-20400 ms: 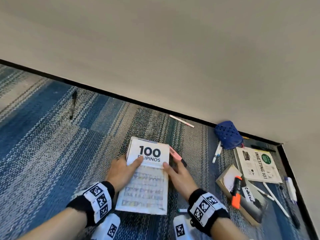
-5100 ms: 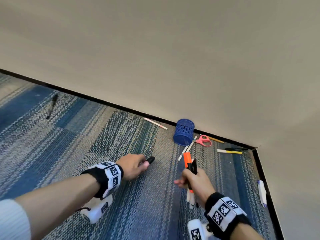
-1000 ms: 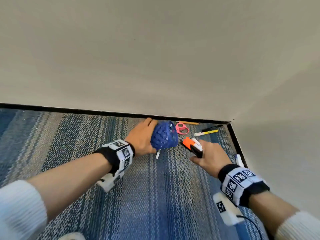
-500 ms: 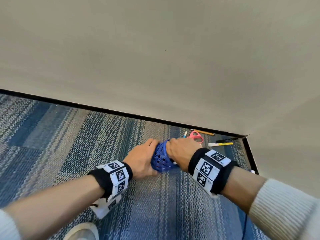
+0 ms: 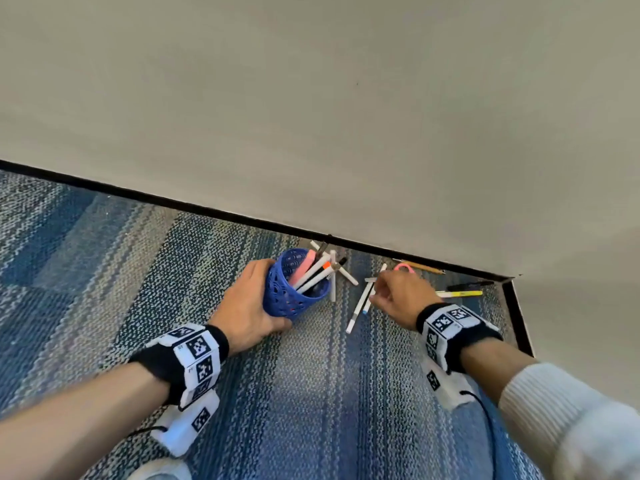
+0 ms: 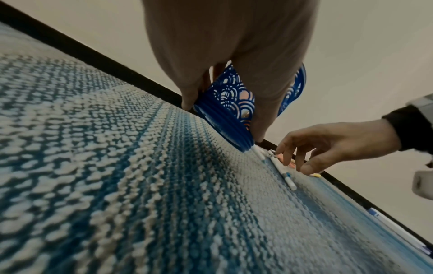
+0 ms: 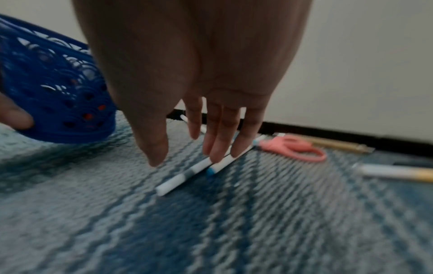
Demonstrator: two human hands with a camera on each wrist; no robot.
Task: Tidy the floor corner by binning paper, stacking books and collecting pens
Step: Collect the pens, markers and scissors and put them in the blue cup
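Observation:
My left hand (image 5: 247,306) (image 6: 236,74) grips a blue perforated pen cup (image 5: 292,289) (image 6: 230,103) (image 7: 53,92), tilted on the carpet with its mouth toward the wall. Several pens and an orange marker (image 5: 313,271) stick out of it. My right hand (image 5: 398,292) (image 7: 199,140) (image 6: 311,146) reaches down with fingers spread and straight, its fingertips (image 7: 218,150) touching two white pens (image 5: 360,304) (image 7: 194,170) (image 6: 281,171) lying side by side. Nothing is held in it.
More white pens (image 5: 343,275) lie crossed by the cup. Pink scissors (image 5: 403,267) (image 7: 293,148), a pencil (image 5: 419,266) (image 7: 337,145), a black pen (image 5: 472,285) and a yellow-ended pen (image 5: 459,293) (image 7: 396,173) lie near the corner baseboard (image 5: 516,320). Another pen (image 6: 398,231) lies along the right wall.
My right hand has left the cup, where the pens now stand, and moved right down to the two white pens. The left hand still holds the cup.

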